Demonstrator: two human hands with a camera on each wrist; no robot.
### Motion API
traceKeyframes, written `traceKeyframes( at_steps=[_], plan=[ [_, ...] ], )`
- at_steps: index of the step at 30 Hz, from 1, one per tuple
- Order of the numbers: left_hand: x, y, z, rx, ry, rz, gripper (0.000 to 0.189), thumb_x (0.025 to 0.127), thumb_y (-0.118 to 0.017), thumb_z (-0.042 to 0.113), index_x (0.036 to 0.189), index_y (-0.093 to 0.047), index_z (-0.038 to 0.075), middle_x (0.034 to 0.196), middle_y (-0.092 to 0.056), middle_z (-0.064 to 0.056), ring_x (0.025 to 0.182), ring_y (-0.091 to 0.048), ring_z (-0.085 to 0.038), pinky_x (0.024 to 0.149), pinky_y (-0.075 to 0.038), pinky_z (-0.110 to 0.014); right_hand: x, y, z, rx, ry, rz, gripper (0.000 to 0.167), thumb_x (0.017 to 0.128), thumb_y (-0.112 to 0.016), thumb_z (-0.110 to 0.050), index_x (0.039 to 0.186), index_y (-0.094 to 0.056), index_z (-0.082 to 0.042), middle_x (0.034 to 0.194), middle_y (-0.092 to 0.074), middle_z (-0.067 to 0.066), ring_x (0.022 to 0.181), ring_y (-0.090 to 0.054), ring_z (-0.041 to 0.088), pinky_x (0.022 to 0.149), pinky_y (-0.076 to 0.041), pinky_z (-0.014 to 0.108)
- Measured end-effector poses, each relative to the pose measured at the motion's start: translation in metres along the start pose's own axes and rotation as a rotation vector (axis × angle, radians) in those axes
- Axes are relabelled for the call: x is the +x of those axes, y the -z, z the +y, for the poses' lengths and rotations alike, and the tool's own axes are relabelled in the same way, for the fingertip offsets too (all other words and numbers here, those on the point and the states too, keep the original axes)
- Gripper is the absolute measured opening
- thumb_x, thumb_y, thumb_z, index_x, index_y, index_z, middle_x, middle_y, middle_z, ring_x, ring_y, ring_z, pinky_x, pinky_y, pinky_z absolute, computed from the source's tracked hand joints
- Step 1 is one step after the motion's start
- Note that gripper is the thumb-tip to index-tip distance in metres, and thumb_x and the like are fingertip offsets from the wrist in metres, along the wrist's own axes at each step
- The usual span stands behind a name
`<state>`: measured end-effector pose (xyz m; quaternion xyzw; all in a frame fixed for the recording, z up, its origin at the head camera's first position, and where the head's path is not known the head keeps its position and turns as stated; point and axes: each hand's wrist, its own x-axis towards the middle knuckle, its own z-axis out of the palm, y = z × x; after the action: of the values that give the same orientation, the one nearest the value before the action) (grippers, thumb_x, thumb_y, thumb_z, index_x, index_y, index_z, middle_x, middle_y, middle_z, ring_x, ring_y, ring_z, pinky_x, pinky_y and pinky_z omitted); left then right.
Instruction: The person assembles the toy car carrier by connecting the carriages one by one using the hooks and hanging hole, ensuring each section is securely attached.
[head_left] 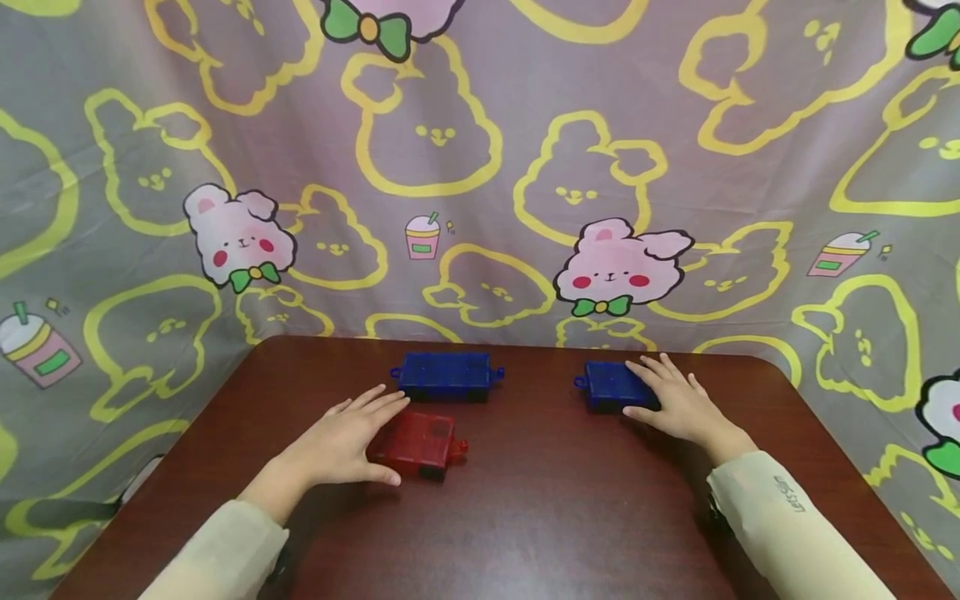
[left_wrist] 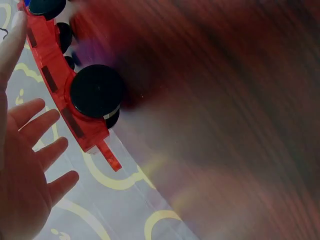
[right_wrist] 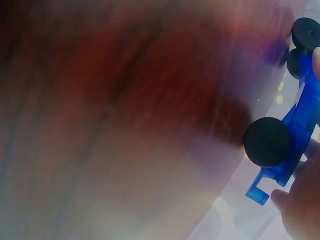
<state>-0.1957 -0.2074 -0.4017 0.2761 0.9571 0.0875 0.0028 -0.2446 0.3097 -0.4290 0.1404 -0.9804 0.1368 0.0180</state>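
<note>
A translucent red toy wagon (head_left: 416, 442) with black wheels stands on the table, a coupling loop at its right end. My left hand (head_left: 348, 437) is at its left end, fingers extended past the far side and thumb near the close side. In the left wrist view, the fingers of the left hand (left_wrist: 30, 165) are spread beside the red wagon (left_wrist: 60, 85). On the right, my right hand (head_left: 678, 404) lies over the right end of a short blue wagon (head_left: 615, 383), fingers mostly straight, thumb along its near side. The right wrist view shows this blue wagon (right_wrist: 302, 120) with black wheels.
A longer blue wagon (head_left: 446, 375) with a loop at each end stands near the table's back edge, behind the red one. The brown table (head_left: 540, 508) has rounded back corners. A patterned curtain (head_left: 480, 167) hangs around it.
</note>
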Motion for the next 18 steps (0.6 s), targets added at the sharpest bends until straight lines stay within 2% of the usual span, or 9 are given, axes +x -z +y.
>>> traceKeyframes(
  at_steps=[5,9,12,18],
  plan=[
    [0.0009,-0.0026,-0.0003,-0.006,-0.006,-0.02,0.103,0.068,-0.082,0.063,0.15,-0.044,0.014,0.154,-0.047,-0.007,0.147,-0.033,-0.037,0.106,-0.035,-0.069,0.0016,0.0018,-0.0008,-0.009,0.019,0.031,0.078,0.088,-0.071,-0.047,0.151,-0.041,-0.012,0.15,-0.04,0.023,0.145,-0.021,0.053,0.106,-0.019,0.079],
    [0.0017,-0.0037,-0.0017,0.007,-0.029,-0.015,0.096,0.071,-0.082,0.057,0.148,-0.047,0.012,0.15,-0.051,-0.009,0.143,-0.039,-0.037,0.103,-0.041,-0.065,0.0027,0.0032,-0.0031,0.01,0.049,0.042,0.08,0.086,-0.073,-0.047,0.15,-0.042,-0.01,0.142,-0.045,0.023,0.134,-0.04,0.048,0.102,-0.035,0.073],
    [0.003,-0.0032,-0.0021,0.011,-0.053,-0.002,0.089,0.073,-0.084,0.05,0.146,-0.05,0.01,0.145,-0.054,-0.011,0.137,-0.048,-0.034,0.1,-0.046,-0.06,0.0027,0.0048,-0.0049,0.031,0.057,0.032,0.082,0.085,-0.075,-0.045,0.15,-0.042,-0.007,0.139,-0.046,0.023,0.124,-0.049,0.044,0.097,-0.044,0.067],
    [0.0069,-0.0028,0.0003,-0.031,-0.054,-0.028,0.084,0.077,-0.083,0.044,0.145,-0.05,0.009,0.142,-0.055,-0.01,0.129,-0.053,-0.03,0.095,-0.05,-0.056,0.0007,0.0065,-0.0058,0.061,0.063,0.012,0.085,0.084,-0.077,-0.04,0.149,-0.04,0.0,0.137,-0.046,0.026,0.124,-0.047,0.044,0.101,-0.043,0.064]
  ],
)
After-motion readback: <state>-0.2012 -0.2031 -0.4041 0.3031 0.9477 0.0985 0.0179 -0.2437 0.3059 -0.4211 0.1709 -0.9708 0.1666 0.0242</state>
